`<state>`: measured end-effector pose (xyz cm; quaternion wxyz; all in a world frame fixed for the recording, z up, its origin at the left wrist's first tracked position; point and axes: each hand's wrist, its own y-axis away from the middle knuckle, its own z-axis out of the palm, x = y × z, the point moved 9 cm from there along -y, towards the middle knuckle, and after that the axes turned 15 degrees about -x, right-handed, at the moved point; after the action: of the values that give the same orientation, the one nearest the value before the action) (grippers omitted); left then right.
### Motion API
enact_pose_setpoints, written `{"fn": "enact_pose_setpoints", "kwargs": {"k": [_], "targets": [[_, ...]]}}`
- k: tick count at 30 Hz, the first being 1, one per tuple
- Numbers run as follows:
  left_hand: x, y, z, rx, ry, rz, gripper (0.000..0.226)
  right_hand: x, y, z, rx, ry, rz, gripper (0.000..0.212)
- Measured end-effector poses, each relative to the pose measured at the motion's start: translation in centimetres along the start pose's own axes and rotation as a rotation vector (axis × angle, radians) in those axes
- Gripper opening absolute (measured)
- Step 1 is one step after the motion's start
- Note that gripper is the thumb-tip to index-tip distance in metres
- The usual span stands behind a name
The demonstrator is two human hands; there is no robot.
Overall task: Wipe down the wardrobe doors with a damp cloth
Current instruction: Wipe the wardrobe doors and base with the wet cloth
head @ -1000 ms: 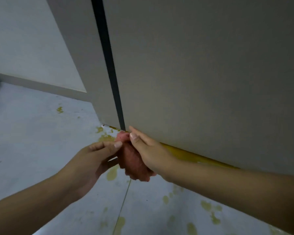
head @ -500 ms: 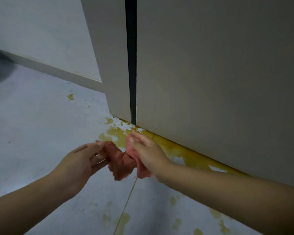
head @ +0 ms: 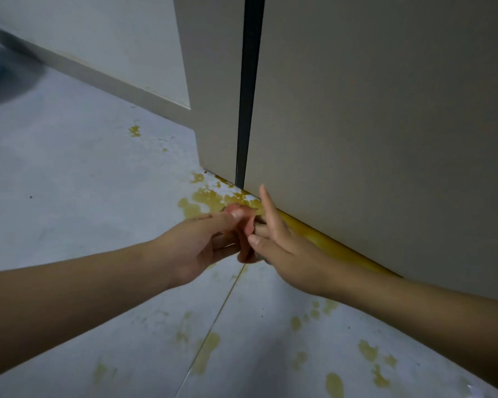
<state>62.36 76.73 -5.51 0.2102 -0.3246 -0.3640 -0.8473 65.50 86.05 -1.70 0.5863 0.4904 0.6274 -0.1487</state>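
Two hands low by wardrobe door, pink cloth pinched between left hand and right hand fingers

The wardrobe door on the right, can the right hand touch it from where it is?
Probably yes. The right hand is just in front of the right wardrobe door, its forefinger stretched up toward the bottom edge, with nothing between them. It pinches the pink cloth together with the left hand.

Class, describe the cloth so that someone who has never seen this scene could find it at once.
Follow the dark gap between the two wardrobe doors down to the floor. Just below, the left hand and right hand meet around the cloth. It is the only pink, crumpled thing among yellow stains.
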Motion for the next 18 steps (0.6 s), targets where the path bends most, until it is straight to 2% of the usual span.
{"fn": "enact_pose_setpoints", "kwargs": {"k": [2,5,9,12,14,16,18], "targets": [[-0.5,0.3,-0.5,0.027,-0.025,-0.007,0.016,-0.1,0.0,-0.4,0.018,-0.018,-0.002,0.074],[-0.8,0.7,-1.2,0.046,-0.047,-0.008,0.019,0.5,-0.4,-1.3,0.112,-0.068,-0.014,0.074],[-0.2,1.1,-1.8,0.041,-0.064,0.031,0.006,1.3,-0.7,-2.9,0.216,-0.198,-0.032,0.036],[0.4,1.1,-1.5,-0.004,-0.088,0.054,0.016,2.1,-1.0,-3.4,0.225,-0.442,-0.006,0.025],[0.7,1.2,-1.4,-0.031,-0.093,0.064,0.017,3.0,-1.3,-2.9,0.181,-0.609,0.059,0.032],[0.8,1.1,-1.4,-0.057,-0.094,0.063,0.008,3.5,-1.6,-1.7,0.076,-0.771,0.124,0.048],[0.6,0.9,-1.5,-0.077,-0.109,0.046,0.016,3.6,-1.7,-0.7,-0.016,-0.854,0.165,0.039]]}}
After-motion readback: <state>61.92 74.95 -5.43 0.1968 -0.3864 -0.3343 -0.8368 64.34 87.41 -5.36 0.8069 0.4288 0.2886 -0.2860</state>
